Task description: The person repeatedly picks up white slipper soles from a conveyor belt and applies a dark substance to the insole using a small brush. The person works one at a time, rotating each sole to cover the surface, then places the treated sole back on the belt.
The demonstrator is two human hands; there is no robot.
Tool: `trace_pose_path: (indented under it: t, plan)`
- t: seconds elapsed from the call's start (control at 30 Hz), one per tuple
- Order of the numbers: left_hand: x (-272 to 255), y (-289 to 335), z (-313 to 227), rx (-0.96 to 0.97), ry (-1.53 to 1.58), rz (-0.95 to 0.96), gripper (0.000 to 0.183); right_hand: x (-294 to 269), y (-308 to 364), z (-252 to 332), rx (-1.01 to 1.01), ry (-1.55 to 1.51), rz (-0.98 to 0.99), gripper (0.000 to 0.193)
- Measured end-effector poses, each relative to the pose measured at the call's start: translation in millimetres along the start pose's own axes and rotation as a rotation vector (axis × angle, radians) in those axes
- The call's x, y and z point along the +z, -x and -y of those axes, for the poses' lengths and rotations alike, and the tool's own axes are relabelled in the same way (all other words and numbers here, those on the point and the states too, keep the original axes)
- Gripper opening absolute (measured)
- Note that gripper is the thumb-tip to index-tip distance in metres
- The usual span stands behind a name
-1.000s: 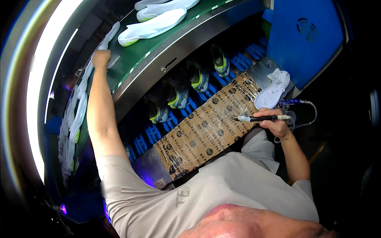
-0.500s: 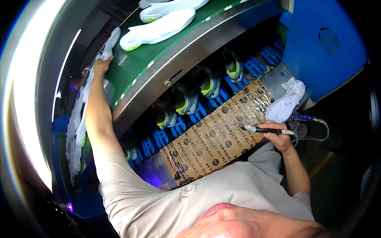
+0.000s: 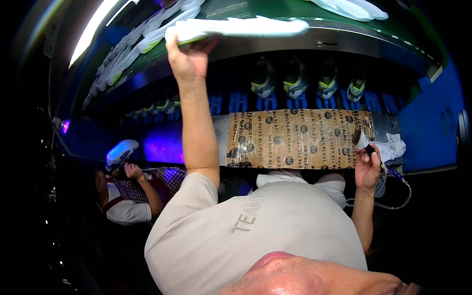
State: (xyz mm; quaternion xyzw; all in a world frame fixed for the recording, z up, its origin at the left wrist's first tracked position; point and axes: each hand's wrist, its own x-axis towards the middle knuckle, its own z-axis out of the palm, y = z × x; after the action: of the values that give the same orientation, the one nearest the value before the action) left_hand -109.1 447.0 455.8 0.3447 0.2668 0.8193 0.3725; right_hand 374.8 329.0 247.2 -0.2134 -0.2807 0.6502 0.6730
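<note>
Raised over the metal rim, my left hand [image 3: 191, 61] is closed on a long white shoe sole [image 3: 241, 28], gripping its left end. A lime-green patch shows on the sole near my fingers. My right hand [image 3: 368, 169] is closed round a black-handled brush [image 3: 364, 143], tip up, at the right end of the cardboard-covered ledge [image 3: 295, 137]. A thin clear tube [image 3: 405, 199] curves beside that hand. Partly hidden just behind it lies a white sole [image 3: 391, 150] with crumpled white material on it.
Several white soles [image 3: 123, 61] line the green belt [image 3: 231, 10] at left, with more at top right. Grey-and-lime shoes [image 3: 295, 86] stand on blue racks [image 3: 237, 103] under the metal rim [image 3: 344, 42]. At left a co-worker [image 3: 130, 196] holds a sole. A blue housing [image 3: 432, 115] bounds the right.
My left hand has lifted a sole from the belt's left side and brought it rightward over the rim. The brush in my right hand now points upward. The view has turned, bringing the co-worker into sight.
</note>
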Motion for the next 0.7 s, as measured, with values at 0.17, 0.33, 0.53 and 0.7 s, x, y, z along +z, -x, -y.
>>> trace_pose_path:
  t: [0.17, 0.33, 0.53, 0.7]
  plan:
    - [5.6, 114.6, 76.4, -0.432, 0.181, 0.163, 0.068, 18.1, 18.3, -0.4, -0.009, 0.018, 0.020, 0.030]
    - [-22.8, 210.6, 156.2, -0.934, 0.307, 0.231, 0.080, 63.9, 8.0, -27.6, 0.081, 0.305, 0.019, 0.027]
    - [-17.3, 218.0, 181.8, -1.100, 0.246, 0.223, 0.078, 110.6, -35.4, -48.7, -0.120, 0.891, 0.212, 0.025]
    - [-5.9, 206.9, 195.0, -1.086, 0.289, 0.299, 0.072, 107.9, -74.8, -68.5, -0.598, 1.254, 0.286, 0.028]
